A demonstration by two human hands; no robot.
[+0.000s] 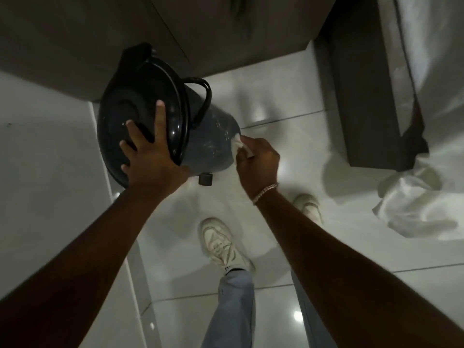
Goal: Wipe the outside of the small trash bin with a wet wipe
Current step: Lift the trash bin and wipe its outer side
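Note:
A small dark pedal trash bin (pixel 213 136) is tipped over toward the left, its black lid (pixel 140 116) facing me and its foot pedal (pixel 206 178) near the floor. My left hand (pixel 148 151) lies spread on the lid and grips its lower rim, holding the bin tilted. My right hand (pixel 258 162) pinches a white wet wipe (pixel 241 145) and presses it against the lower right side of the bin's grey body. A black wire handle (pixel 204 96) loops over the bin's upper side.
Glossy white floor tiles (pixel 288 136) lie beneath. A brown cabinet (pixel 125 41) stands behind the bin. At right a dark bed base (pixel 364 96) carries white sheets (pixel 414 209) hanging to the floor. My white sneakers (pixel 221 242) stand below the bin.

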